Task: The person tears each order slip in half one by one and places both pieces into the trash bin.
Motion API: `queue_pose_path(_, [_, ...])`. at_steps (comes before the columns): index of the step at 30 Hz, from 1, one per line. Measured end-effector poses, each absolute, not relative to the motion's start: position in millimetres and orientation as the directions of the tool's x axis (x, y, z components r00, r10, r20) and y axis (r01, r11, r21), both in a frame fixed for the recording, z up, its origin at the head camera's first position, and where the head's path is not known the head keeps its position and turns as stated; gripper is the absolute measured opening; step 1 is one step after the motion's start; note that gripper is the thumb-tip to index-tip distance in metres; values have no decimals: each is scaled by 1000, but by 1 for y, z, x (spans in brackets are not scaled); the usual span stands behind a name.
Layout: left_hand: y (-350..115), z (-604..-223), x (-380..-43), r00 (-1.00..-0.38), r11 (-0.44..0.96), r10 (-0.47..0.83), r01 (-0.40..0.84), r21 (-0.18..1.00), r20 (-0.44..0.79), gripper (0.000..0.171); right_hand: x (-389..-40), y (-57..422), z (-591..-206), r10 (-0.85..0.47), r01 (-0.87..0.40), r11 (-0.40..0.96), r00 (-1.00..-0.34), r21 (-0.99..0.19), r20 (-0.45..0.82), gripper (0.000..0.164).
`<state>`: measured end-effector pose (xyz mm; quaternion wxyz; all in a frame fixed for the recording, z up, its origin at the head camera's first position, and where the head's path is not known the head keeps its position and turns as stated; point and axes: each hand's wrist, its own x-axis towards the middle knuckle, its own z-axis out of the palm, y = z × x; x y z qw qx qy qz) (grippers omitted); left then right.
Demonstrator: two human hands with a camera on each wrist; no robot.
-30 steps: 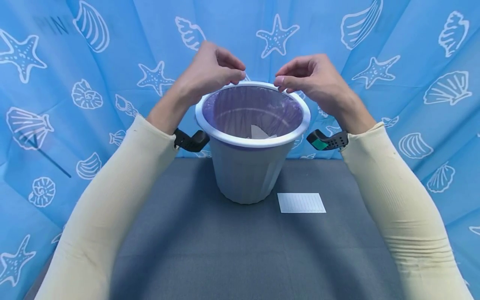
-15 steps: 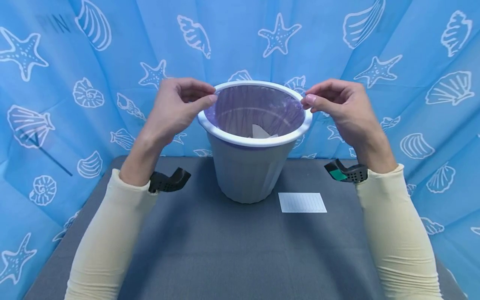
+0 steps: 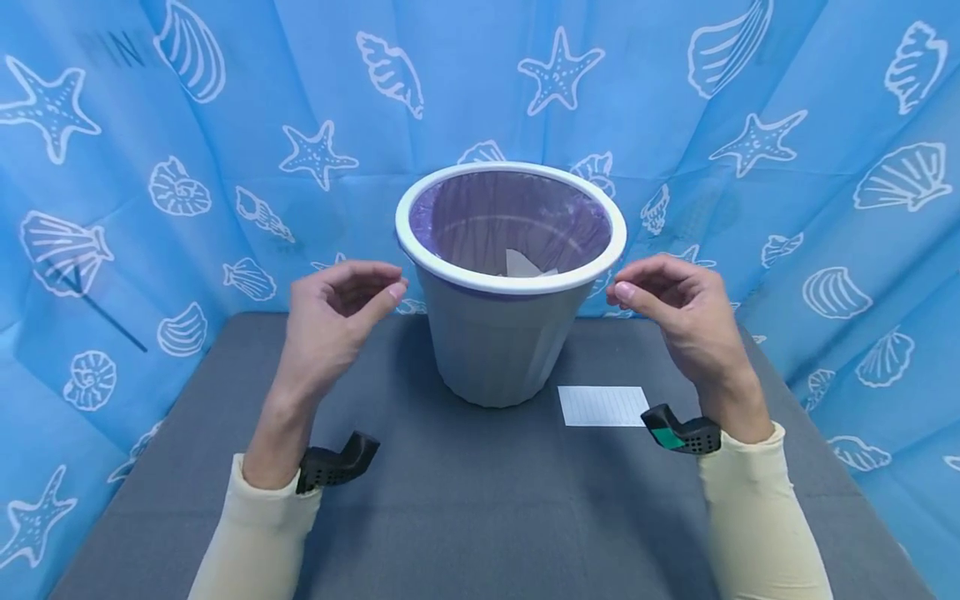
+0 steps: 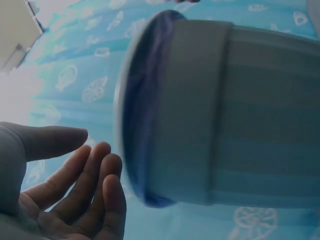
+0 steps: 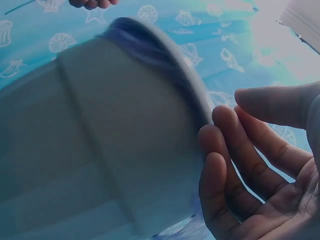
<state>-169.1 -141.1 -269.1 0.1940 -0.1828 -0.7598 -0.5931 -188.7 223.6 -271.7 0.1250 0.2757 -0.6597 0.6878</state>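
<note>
A grey trash can (image 3: 498, 346) with a white rim ring (image 3: 510, 283) stands upright on the table. Its purple liner bag (image 3: 517, 204) lines the inside, and the bag's edge shows below the ring in both wrist views. Pale paper pieces (image 3: 521, 263) lie in the bag. My left hand (image 3: 333, 321) is in the air left of the can, fingers loosely bent and holding nothing. On the other side my right hand (image 3: 686, 312) hovers the same way, thumb near the fingertips, nothing in its grasp. In the right wrist view its fingers (image 5: 215, 170) overlap the rim.
A white lined card (image 3: 603, 406) lies flat on the dark grey table (image 3: 480, 500), right of the can's base. Behind the table hangs a blue curtain (image 3: 465, 83) printed with shells and starfish.
Both hands have moved from the back of the rim outward along its sides, then down and away from it. The can and the card stay in place.
</note>
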Motion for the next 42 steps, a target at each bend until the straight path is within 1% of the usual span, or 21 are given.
queue_pose_path(6, [-142,-303,-164,-889,208,69,457,865,453,25,-178,227,-308,-184,-485,-61,-854,-872,487,12])
queue_pose_path(12, [-137,-326,-163,-920,208,97,391,896,379,26,-172,231,-335,-183,-449,-34,-876,-893,447,11])
queue_pose_path(17, [-133,-338,-164,-932,194,112,361,912,345,25,-170,235,-347,-173,-426,9,-892,-905,418,11])
queue_pose_path(24, [-127,-345,-163,-940,170,128,335,927,316,25,-171,240,-352,-167,-405,61,-905,-912,390,14])
queue_pose_path(27, [-122,-348,-163,-939,161,148,332,929,310,26,-172,244,-355,-159,-395,123,-913,-910,375,14])
queue_pose_path(30, [-115,-351,-162,-937,160,170,333,929,306,25,-173,247,-358,-142,-398,220,-916,-891,374,16])
queue_pose_path(34, [-101,-356,-160,-932,163,211,330,930,294,24,-178,254,-366,-89,-368,352,-928,-860,361,19])
queue_pose_path(38, [-88,-363,-160,-927,177,251,326,929,277,23,-188,265,-380,-23,-278,466,-953,-840,303,23])
queue_pose_path(42, [-76,-372,-161,-922,187,287,318,929,258,21,-196,277,-398,26,-177,547,-973,-818,228,30])
